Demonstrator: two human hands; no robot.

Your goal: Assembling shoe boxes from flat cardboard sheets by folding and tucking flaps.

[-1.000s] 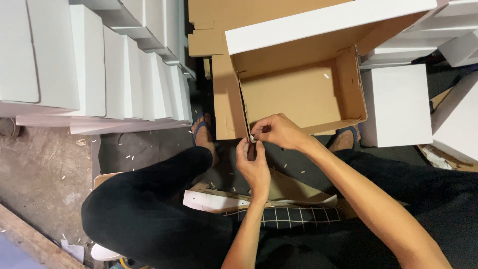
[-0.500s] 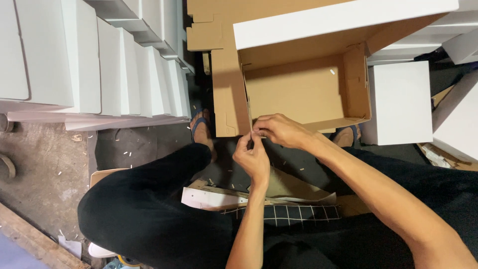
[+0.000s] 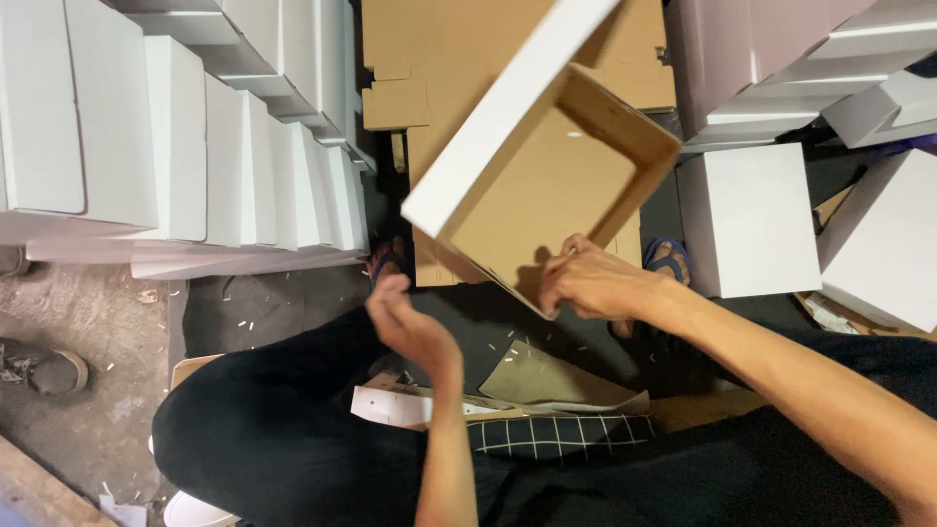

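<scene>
Head view, entry for this moment. My right hand [image 3: 590,285] grips the open cardboard box, white outside and brown inside [image 3: 547,185], by its near lower corner, fingers curled over the edge, thumb side hidden. The box is lifted and tipped on a diagonal just above and beyond that hand, its opening turned toward me. A second ago it sat squarely upright with the white flap level along the top and both hands pinched together at its front rim; now the white wall slants from upper right down to the left

My left hand [image 3: 410,327] has come off the box. It hangs loosely half open, fingers slightly curled, holding nothing that I can see, just to the left of the right hand and apart from the box. Slight motion blur on it

Reading of the change: the fine work at the rim looks finished and the box is being swung one-handed. I cannot tell toward which side

Surroundings: a row of white closed boxes standing on edge [image 3: 195,146] well off to the left of the left hand; flat brown cardboard sheets [image 3: 410,59] beyond the box; a square white box [image 3: 747,220] just right of the right hand; a torn brownish card scrap [image 3: 547,381] on the black-trousered lap [image 3: 293,439] below both hands
</scene>
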